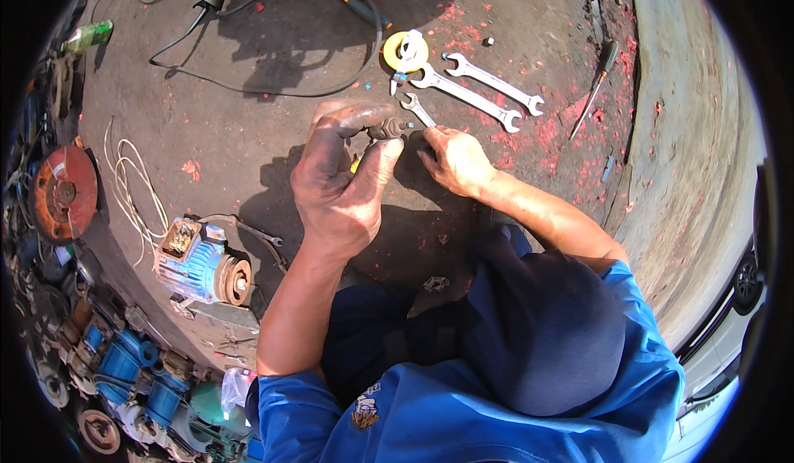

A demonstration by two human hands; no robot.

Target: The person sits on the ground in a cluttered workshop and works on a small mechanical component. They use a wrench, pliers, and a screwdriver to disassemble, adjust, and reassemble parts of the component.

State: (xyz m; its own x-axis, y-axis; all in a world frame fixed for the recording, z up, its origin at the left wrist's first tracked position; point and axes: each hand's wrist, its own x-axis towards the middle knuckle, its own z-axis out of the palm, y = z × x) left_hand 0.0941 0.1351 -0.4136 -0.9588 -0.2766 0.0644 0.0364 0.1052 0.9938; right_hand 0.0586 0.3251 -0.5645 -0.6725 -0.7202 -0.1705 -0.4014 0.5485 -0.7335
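Note:
My left hand (pixel 339 186) is raised in the middle of the view, its thumb and fingers closed on a small, dirty metal fitting (pixel 387 128) with a short stub pointing right. A bit of yellow shows behind the thumb, too hidden to name. To its right, my right hand (pixel 459 161) is closed around the lower part of an open-end wrench (pixel 420 111), whose jaw points up and left, close to the fitting but apart from it in this view. Two larger open-end wrenches (pixel 467 99) (pixel 496 84) lie on the ground beyond my right hand.
A yellow tape roll (pixel 387 54) lies beyond my hands, near an orange-and-black screwdriver (pixel 360 7) and a looped black cord (pixel 248 91). Another screwdriver (pixel 597 87) lies right. At left are a blue electric motor (pixel 194 264), a red disc (pixel 64 192), a green bottle (pixel 88 36) and piled motors (pixel 124 364).

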